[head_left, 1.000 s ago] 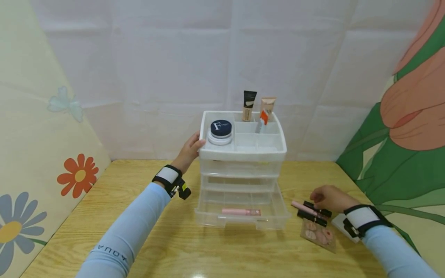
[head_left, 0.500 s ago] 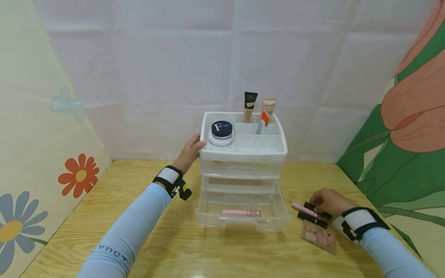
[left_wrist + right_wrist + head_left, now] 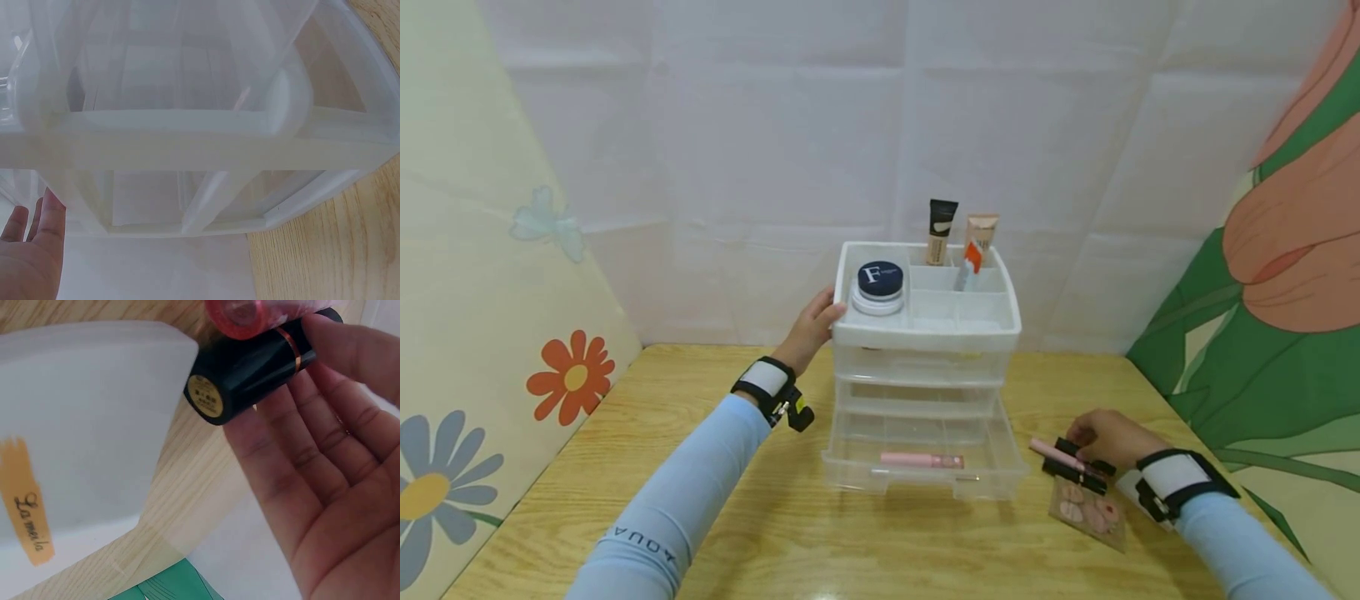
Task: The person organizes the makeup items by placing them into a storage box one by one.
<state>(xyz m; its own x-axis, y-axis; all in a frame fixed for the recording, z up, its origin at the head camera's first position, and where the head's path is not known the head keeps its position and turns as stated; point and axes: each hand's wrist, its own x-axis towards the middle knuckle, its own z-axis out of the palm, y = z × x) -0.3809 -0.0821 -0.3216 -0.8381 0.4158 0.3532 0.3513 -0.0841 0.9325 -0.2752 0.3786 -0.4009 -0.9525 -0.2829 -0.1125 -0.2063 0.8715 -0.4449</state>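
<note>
My left hand [image 3: 810, 332] rests against the left side of a white drawer organizer [image 3: 925, 337], fingers [image 3: 50, 228] nearly straight on its frame. The organizer's lowest clear drawer [image 3: 850, 471] is pulled out. In it lie a pink tube [image 3: 917, 460] and a thin stick, partly hidden by the drawer front. On the table at right, my right hand [image 3: 1112, 437] pinches a black lipstick tube [image 3: 250, 375] between thumb and fingers. Beside it lie a pink tube [image 3: 1054, 451], another black tube [image 3: 1075, 475], a palette [image 3: 1086, 510] and a white box [image 3: 81, 419].
The organizer's top tray holds a dark-lidded round jar [image 3: 880, 279] on a white round case [image 3: 877, 306]. A black-capped tube [image 3: 940, 233], a beige tube [image 3: 982, 229] and an orange-tipped tube [image 3: 972, 258] stand in its compartments. Cloth backdrops border the wooden table [image 3: 700, 483].
My right hand has lowered slightly onto the black lipstick tube and taken hold of it. The left hand stays at the organizer; the view has shifted a little.
</note>
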